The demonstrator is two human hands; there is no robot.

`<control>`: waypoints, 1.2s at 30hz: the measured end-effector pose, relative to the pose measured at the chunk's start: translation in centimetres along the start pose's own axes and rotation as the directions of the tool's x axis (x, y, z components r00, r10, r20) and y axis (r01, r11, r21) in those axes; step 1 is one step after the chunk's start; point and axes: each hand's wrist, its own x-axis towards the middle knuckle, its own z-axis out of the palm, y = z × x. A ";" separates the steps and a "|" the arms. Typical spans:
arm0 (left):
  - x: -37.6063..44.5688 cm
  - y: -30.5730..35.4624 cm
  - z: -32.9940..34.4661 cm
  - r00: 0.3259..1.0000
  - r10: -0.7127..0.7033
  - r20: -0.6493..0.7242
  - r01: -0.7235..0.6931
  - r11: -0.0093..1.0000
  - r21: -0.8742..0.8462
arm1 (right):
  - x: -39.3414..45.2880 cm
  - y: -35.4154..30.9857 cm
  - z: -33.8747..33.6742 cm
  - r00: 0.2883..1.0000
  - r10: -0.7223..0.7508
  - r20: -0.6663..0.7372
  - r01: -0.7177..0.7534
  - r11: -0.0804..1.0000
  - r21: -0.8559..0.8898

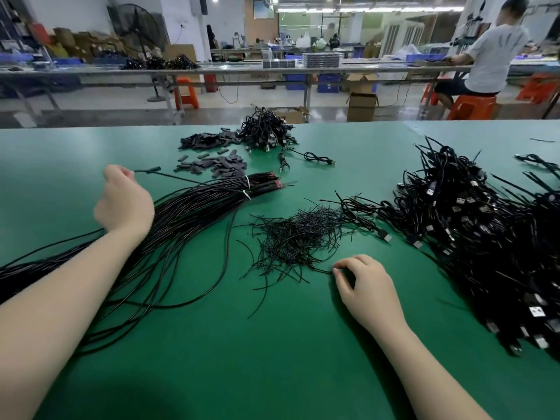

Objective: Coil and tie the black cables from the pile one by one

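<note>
The left hand had one black cable pinched by its end, fingers curled round it, lifting it off the long cable bundle that sprawled across the near-left of the green table. That bundle was bound with white ties at its far end, so the rest stayed put. Over at centre, the right hand sat curled, fingertips pinching a single strand at the near edge of the twist-tie heap.

Beyond them, a big mound of finished USB cables filled the right side, a smaller coiled pile sat at the far edge, and dark sleeve pieces lay scattered far-left of centre.

Risks here, I'd say: the lifted cable ran back through loose neighbours, so a quick pull could have dragged several along or snagged it. The tie heap was a tangle too; the pinch might have brought up a clump rather than one tie.
</note>
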 end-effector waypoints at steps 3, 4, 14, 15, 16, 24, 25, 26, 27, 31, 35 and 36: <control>1.2 -0.1 -1.4 0.997 -0.053 -0.056 0.049 0.996 -0.068 | 0.0 0.1 0.0 1.000 0.001 0.003 -0.001 1.000 0.004; 1.0 -0.1 -1.7 0.998 0.044 -0.040 -0.048 0.994 -0.096 | 0.1 0.1 0.0 1.000 0.005 0.006 -0.005 1.000 0.005; -9.1 1.4 -5.9 0.614 0.777 0.135 -0.717 0.621 -0.316 | -0.3 -9.5 -2.1 0.952 -0.304 0.049 0.280 0.921 0.273; -9.9 1.5 -6.3 0.607 0.781 0.146 -0.714 0.617 -0.332 | 0.1 -11.4 -1.9 0.934 -0.338 0.117 0.292 0.911 0.292; -10.5 1.5 -6.6 0.607 0.778 0.164 -0.704 0.622 -0.343 | 0.7 -13.1 -1.9 0.917 -0.351 0.188 0.291 0.913 0.284; -6.5 -3.9 -9.1 0.368 0.608 0.704 -0.258 0.794 -0.551 | 9.3 -15.7 -11.6 0.956 -0.281 0.088 0.229 0.897 0.377; -5.9 -5.0 -9.5 0.343 0.559 0.755 -0.113 0.823 -0.557 | 10.3 -15.0 -13.2 0.974 -0.224 0.027 0.197 0.905 0.377; -5.4 -6.1 -9.8 0.328 0.518 0.790 -0.003 0.837 -0.548 | 11.0 -13.9 -14.9 0.989 -0.146 -0.037 0.148 0.904 0.400; -4.9 -6.8 -10.0 0.327 0.493 0.807 0.057 0.842 -0.537 | 11.6 -12.7 -16.3 0.993 -0.067 -0.102 0.104 0.901 0.422; -3.2 -7.2 -9.8 0.458 0.397 0.796 0.135 0.854 -0.503 | 11.6 -6.2 -19.2 0.977 0.063 -0.202 -0.055 0.998 0.044; -2.7 -4.0 -8.0 0.619 0.274 0.737 0.078 0.911 -0.404 | 8.3 0.6 -18.3 0.923 0.381 0.050 -0.334 0.861 -0.383; -2.9 -2.5 -7.5 0.651 0.261 0.713 0.102 0.901 -0.422 | 7.3 1.4 -17.6 0.879 0.456 0.138 -0.339 0.803 -0.491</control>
